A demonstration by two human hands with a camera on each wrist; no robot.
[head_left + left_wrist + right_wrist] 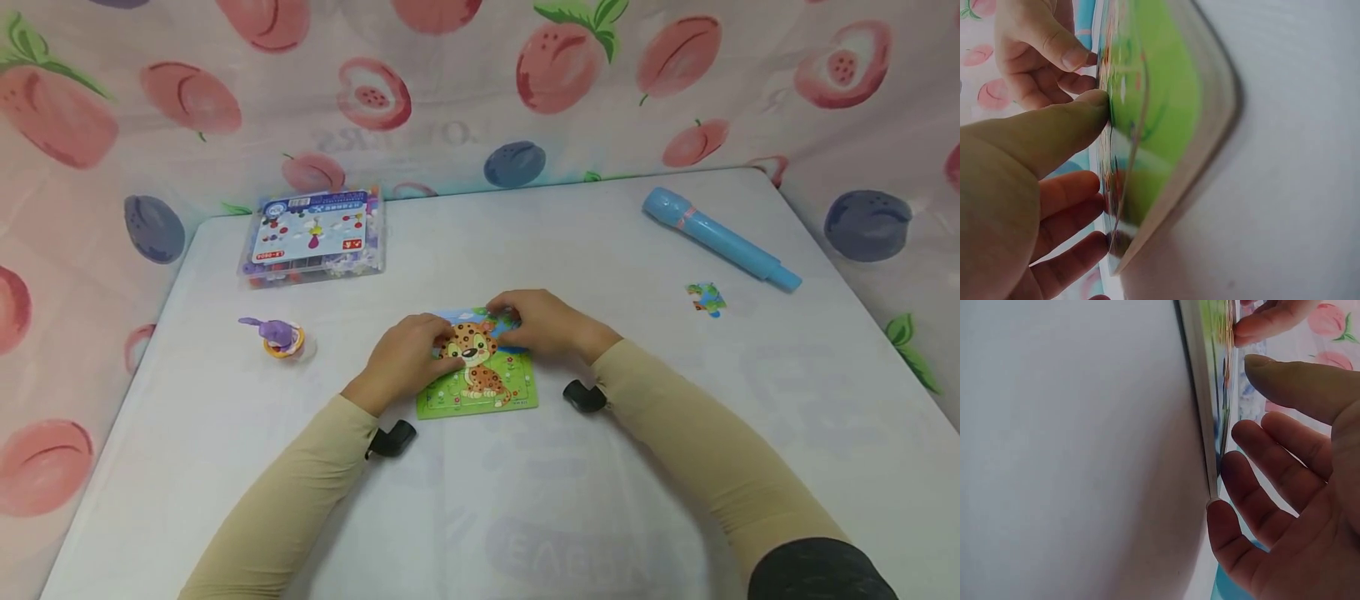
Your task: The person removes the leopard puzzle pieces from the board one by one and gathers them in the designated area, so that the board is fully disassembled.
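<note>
- Touching leopard puzzle (483, 385), middle of white table (480, 500): left hand (405, 354), fingers loose, unclenched.
- Right hand (551, 323) at its far right corner, fingers likewise relaxed.
- Puzzle piece (707, 299) near blue tube (723, 239).

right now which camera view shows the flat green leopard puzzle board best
The head view: most of the puzzle board shows from above. Left wrist view shows its green border and edge aslant; right wrist view, a thin sliver.
</note>
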